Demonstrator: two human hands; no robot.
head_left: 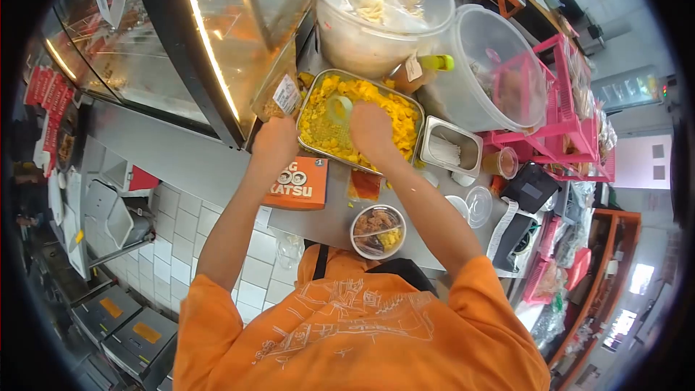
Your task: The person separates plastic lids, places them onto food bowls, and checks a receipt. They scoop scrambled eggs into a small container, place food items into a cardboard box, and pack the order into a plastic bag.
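My right hand (pixel 371 130) is closed over a metal tray (pixel 418 137) of chopped yellow food (pixel 394 112). Right beside its fingers, a pale green, see-through round utensil (pixel 339 110) lies on the food; whether the hand grips it is hidden. My left hand (pixel 276 137) is curled into a fist off the tray's left edge, just under a clear-sided container (pixel 275 76) with a white label (pixel 285 94). What that fist holds cannot be made out. Below it stands an orange box (pixel 298 185). A round divided bowl (pixel 378 232) of brown and yellow food sits near my body.
A lit glass display case (pixel 137 51) rises at left. Behind the tray stand two large clear tubs (pixel 384 40), (pixel 499 65). To the right are a small steel pan (pixel 452 146), clear lids (pixel 478 205), a sauce cup (pixel 501 163) and pink baskets (pixel 557 116).
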